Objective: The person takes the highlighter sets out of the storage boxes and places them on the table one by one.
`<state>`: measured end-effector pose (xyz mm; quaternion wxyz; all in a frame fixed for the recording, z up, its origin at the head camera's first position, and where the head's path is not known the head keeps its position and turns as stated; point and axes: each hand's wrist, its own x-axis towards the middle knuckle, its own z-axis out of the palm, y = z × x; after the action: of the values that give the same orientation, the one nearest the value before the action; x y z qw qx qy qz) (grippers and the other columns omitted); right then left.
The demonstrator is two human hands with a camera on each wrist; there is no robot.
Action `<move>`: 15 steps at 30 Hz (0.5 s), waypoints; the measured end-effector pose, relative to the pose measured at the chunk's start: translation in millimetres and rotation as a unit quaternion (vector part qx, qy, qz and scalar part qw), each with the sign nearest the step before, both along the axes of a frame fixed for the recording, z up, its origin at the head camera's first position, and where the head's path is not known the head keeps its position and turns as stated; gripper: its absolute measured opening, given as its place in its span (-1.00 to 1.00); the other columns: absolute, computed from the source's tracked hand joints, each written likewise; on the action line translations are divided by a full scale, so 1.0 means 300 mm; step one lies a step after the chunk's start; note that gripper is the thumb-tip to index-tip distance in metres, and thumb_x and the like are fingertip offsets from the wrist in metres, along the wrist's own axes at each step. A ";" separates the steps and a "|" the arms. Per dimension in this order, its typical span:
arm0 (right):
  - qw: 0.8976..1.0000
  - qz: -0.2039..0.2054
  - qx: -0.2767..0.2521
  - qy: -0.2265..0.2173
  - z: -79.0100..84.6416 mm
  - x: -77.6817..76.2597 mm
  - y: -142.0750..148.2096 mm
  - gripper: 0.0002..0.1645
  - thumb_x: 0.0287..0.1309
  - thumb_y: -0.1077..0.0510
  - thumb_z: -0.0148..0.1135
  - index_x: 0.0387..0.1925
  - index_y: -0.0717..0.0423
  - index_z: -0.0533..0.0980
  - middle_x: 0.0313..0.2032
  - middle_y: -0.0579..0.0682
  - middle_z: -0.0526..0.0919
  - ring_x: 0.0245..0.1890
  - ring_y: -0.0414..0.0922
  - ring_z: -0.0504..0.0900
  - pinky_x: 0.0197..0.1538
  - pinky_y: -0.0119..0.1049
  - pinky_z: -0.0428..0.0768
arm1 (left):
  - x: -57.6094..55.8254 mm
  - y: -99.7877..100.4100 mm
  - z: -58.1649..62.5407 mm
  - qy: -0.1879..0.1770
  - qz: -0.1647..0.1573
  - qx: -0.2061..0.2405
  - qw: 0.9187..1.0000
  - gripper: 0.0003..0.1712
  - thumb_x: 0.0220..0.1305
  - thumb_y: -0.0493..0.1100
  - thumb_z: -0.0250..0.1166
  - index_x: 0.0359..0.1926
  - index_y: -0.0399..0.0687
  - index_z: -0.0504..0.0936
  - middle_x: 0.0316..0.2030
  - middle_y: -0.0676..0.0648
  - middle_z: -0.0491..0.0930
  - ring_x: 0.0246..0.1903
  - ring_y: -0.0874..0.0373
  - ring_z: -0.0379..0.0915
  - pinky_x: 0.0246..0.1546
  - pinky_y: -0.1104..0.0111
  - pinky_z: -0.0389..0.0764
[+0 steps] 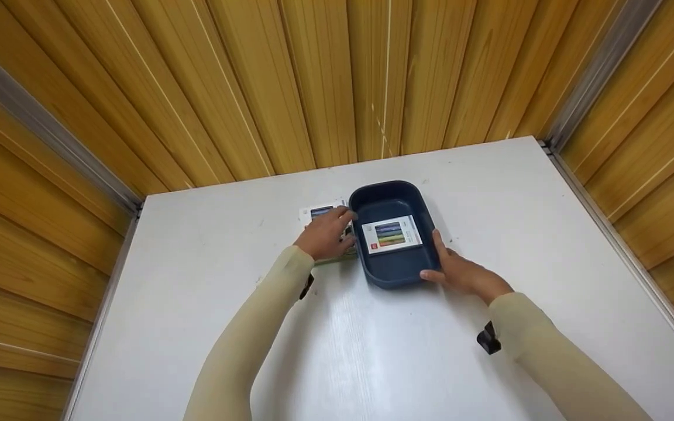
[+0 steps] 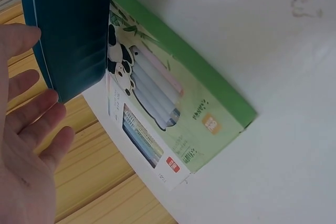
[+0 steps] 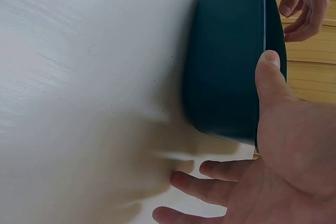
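A dark blue plastic bin [image 1: 398,272] stands on the white table. Flat inside it lies a white box of coloured pens [image 1: 394,234]. My right hand [image 1: 460,272] is at the bin's near right corner, its thumb touching the rim and its other fingers extended along the outside. Beside the left rim is my left hand [image 1: 328,234], fingers loosely bent and holding nothing; whether they touch the rim is unclear. Under that hand lie a green panda-printed pen box [image 2: 178,87] and another white pen box [image 2: 147,135], both partly hidden by the bin in the left wrist view.
The white table [image 1: 196,280] reaches a wood-patterned wall [image 1: 313,88] at the back. Metal-edged side panels [image 1: 612,216] border it left and right. A dark wrist device [image 1: 489,339] sits under the right sleeve.
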<state>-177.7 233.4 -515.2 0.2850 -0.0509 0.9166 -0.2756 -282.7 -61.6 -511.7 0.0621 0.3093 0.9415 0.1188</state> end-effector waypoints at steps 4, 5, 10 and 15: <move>1.000 -0.001 -0.001 0.002 0.000 0.002 0.000 0.35 0.15 -0.52 -0.07 0.44 0.06 -0.65 0.47 0.40 -0.27 0.46 0.37 -0.17 0.41 0.31 0.00 | 0.000 0.003 0.001 0.005 -0.006 0.001 1.000 -0.44 0.32 0.06 0.20 0.28 0.02 0.37 0.27 -0.05 0.39 0.23 0.04 0.40 0.29 0.14 0.42; 1.000 -0.001 0.000 0.002 0.001 0.003 0.000 0.35 0.15 -0.52 -0.07 0.44 0.06 -0.65 0.47 0.40 -0.28 0.46 0.37 -0.17 0.41 0.31 0.00 | 0.000 0.004 0.002 0.005 -0.007 0.002 1.000 -0.44 0.33 0.05 0.20 0.28 0.01 0.37 0.27 -0.05 0.40 0.23 0.04 0.40 0.29 0.14 0.41; 1.000 -0.001 0.002 0.003 0.003 0.003 0.000 0.34 0.16 -0.51 -0.07 0.44 0.06 -0.65 0.48 0.40 -0.28 0.46 0.37 -0.17 0.41 0.32 0.00 | 0.004 0.014 0.006 0.011 -0.010 0.001 1.000 -0.45 0.33 0.07 0.20 0.27 0.02 0.38 0.27 -0.07 0.39 0.26 0.04 0.37 0.32 0.16 0.38; 1.000 0.000 -0.002 0.007 -0.006 -0.003 0.002 0.34 0.18 -0.49 -0.05 0.44 0.07 -0.65 0.48 0.39 -0.28 0.46 0.36 -0.16 0.42 0.29 0.00 | 0.005 0.025 0.002 0.021 -0.011 -0.004 1.000 -0.44 0.33 0.07 0.20 0.28 0.02 0.38 0.28 -0.09 0.38 0.27 0.03 0.37 0.33 0.16 0.38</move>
<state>-178.5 233.9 -517.0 0.2787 -0.0538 0.9180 -0.2769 -281.3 -54.1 -511.0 0.0452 0.3216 0.9396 0.1082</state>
